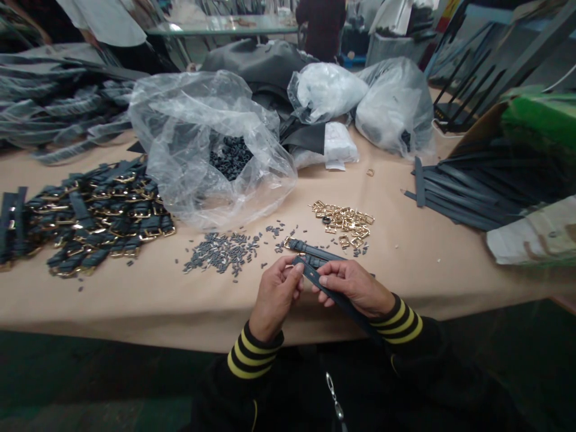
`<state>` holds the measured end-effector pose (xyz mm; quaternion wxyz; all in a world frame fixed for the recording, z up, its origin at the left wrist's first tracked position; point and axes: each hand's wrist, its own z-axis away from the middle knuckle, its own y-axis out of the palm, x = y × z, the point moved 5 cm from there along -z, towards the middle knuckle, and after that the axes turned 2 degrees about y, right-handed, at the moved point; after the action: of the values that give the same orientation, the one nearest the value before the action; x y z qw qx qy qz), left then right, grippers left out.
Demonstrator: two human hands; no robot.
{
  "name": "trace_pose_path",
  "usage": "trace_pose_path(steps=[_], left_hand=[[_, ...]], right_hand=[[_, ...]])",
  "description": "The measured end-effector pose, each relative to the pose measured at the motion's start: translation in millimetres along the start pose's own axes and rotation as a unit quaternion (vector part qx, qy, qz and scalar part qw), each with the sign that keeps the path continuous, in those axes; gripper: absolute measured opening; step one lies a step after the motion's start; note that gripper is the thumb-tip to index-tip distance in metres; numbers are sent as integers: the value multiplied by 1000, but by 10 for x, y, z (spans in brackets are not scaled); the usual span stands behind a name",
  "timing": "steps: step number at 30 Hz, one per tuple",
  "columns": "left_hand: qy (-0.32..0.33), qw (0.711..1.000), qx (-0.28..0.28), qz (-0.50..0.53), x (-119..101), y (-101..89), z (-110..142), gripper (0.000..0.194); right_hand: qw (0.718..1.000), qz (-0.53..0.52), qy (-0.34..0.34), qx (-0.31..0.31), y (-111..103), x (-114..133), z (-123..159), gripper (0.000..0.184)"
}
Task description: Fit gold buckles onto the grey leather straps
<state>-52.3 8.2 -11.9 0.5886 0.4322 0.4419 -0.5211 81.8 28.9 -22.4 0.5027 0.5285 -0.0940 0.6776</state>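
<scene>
A dark strap [332, 294] runs between my two hands at the table's front edge, a small slot showing near its upper end. My left hand [278, 295] is closed, thumb and fingers pinching that end. Further down its length, my right hand [353, 285] grips the same strap between thumb and fingers. Just beyond my fingers lie finished-looking straps with a gold buckle [288, 242]. Loose gold buckles [344, 222] form a pile behind them. Small dark pieces [220, 255] are scattered to the left of my hands.
Buckled straps [103, 216] are heaped at left. An open clear plastic bag [189, 150] holds small dark loops [231, 157]. Long dark strips [468, 186] lie at right beside a box. Stuffed bags [391, 108] stand behind, and people are in the background.
</scene>
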Motion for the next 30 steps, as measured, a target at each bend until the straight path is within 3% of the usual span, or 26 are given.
trace_pose_path(steps=[3,5,10,13,17,20,24,26,30], left_hand=[[1,995,32,98,-7,51,14,14],[9,993,38,109,1,46,31,6],[43,999,3,17,80,-19,63,4],[64,998,-21,1,110,-44,59,14],[86,994,0,-73,89,-44,36,21],[134,969,25,-206,17,-27,37,18],[172,923,83,-334,-91,80,16,16],[176,907,96,-370,-177,142,-59,20],[230,867,75,-435,-427,284,-414,23]], right_hand=[[999,30,-6,37,13,17,5,27],[997,56,-15,49,13,31,13,28],[984,163,-68,-8,-29,85,10,21],[973,213,-80,-26,-37,98,-7,18],[968,239,-70,-33,-52,98,-18,19],[949,294,-106,-48,-47,166,18,25],[895,408,-170,-55,-27,283,92,14],[901,401,-156,-48,-75,288,94,18],[948,296,-107,-58,-286,271,48,24]])
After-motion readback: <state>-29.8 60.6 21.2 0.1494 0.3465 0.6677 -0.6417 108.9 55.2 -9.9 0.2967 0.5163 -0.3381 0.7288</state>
